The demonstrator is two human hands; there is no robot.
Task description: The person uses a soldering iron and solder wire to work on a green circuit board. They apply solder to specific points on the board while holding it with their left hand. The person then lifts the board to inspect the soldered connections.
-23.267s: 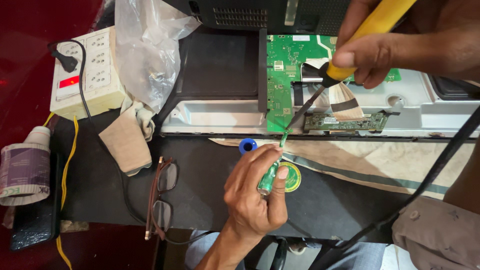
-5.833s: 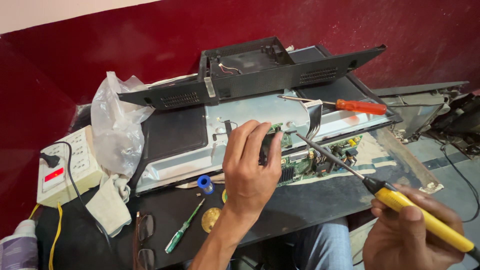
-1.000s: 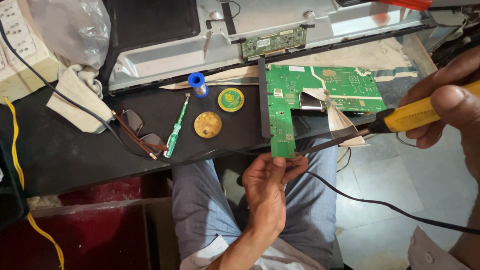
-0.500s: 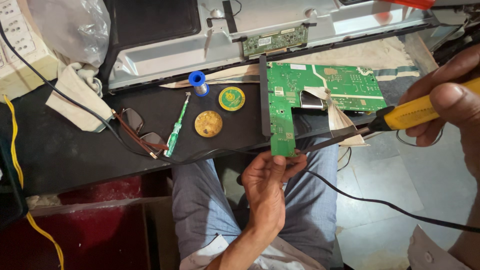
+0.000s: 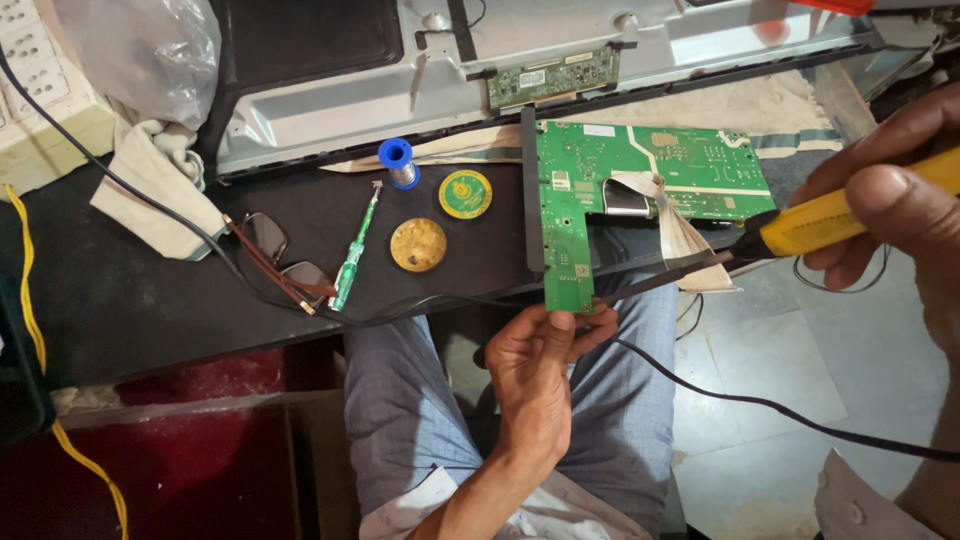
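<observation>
A green L-shaped circuit board [image 5: 650, 170] lies at the front edge of the black table [image 5: 150, 300], its narrow leg sticking out over my lap. My left hand [image 5: 535, 375] pinches the bottom end of that leg from below. My right hand [image 5: 900, 210] grips a soldering iron by its yellow handle [image 5: 830, 215]. The iron's dark shaft slants left, and its tip [image 5: 610, 296] sits at the lower end of the board, just above my left fingers. White ribbon cables [image 5: 680, 225] hang off the board's middle.
On the table lie a blue solder spool [image 5: 399, 160], a green round lid [image 5: 465, 193], an amber flux tin [image 5: 418, 244], a green screwdriver [image 5: 353, 250] and folded glasses [image 5: 280, 260]. Behind are a metal screen chassis [image 5: 330, 110], a cloth [image 5: 150, 190] and a power strip [image 5: 40, 110]. The iron's black cord [image 5: 780, 410] crosses my lap.
Over the last second both hands and the board have stayed almost still. Several seconds ago my left hand was up at the chassis; now it holds the board at the table edge.
</observation>
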